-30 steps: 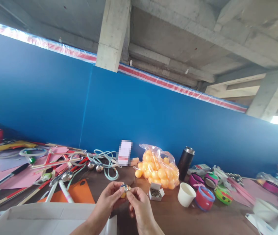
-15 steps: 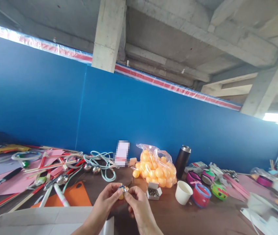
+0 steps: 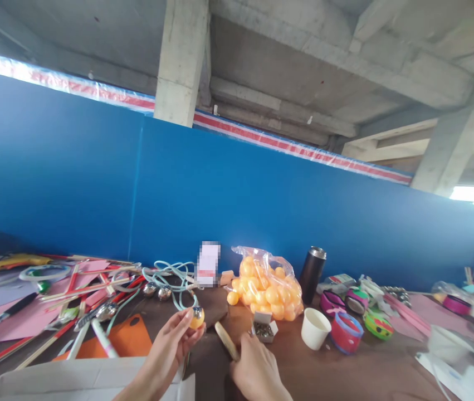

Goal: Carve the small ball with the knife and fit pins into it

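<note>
Raised over the table, my left hand (image 3: 174, 340) pinches a small orange ball (image 3: 197, 318) whose upper side carries a shiny silver cap. My right hand (image 3: 257, 365) is turned back-up near the table, its fingers curled at the lower end of a tan, round-ended wooden handle (image 3: 226, 341). Whatever is on the far end of that handle is hidden by the hand. Right beside those fingers stands an open little white box (image 3: 264, 331) of small metal pieces.
Behind are a clear bag of orange balls (image 3: 268, 287), a black flask (image 3: 313, 274) and a white paper cup (image 3: 316, 328). Colourful wristbands (image 3: 345, 332) lie to the right. Sticks, cords and pink paper (image 3: 32, 314) cover the left, with a white box (image 3: 73, 379) in front.
My hands have parted. The left keeps the capped ball and has turned and moved slightly left; the right has let go of it and moved right and down, where the wooden handle now shows.
</note>
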Demonstrator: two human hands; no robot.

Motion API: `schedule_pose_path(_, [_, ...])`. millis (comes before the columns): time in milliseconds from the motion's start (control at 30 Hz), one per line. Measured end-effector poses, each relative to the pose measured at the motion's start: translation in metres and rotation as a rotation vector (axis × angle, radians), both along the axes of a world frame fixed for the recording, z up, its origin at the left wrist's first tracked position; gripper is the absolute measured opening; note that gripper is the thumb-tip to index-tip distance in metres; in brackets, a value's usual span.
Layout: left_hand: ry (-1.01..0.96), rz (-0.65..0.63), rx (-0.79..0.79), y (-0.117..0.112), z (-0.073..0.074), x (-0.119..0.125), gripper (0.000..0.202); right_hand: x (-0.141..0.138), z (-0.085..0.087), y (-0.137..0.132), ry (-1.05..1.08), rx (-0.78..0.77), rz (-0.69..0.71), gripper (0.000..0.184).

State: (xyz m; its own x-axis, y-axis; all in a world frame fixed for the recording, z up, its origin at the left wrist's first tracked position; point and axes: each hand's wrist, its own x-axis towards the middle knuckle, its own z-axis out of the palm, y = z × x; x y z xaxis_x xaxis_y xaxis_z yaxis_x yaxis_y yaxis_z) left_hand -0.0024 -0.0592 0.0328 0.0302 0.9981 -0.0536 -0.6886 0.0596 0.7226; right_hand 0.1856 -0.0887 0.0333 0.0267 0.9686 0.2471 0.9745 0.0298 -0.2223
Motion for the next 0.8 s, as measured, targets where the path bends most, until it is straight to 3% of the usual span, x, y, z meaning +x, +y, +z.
schedule_pose_path(200, [0.057, 0.167, 0.001, 0.012, -0.002, -0.011, 0.019, -0.006, 0.007, 0.004, 0.146, 0.225, -0.007, 0.012])
schedule_pose_path(400, [0.003, 0.174, -0.035, 0.02, -0.003, -0.015, 0.01, -0.019, 0.031, -0.005, 0.346, 0.365, 0.219, 0.012])
schedule_pose_path(600, [-0.004, 0.161, -0.026, 0.023, -0.009, -0.015, 0.009, -0.028, 0.033, -0.013, 0.338, 0.314, 0.289, 0.011])
schedule_pose_path(800, [0.008, 0.162, -0.025, 0.022, -0.007, -0.014, 0.008, -0.03, 0.029, -0.013, 0.233, 0.275, 0.229, 0.011])
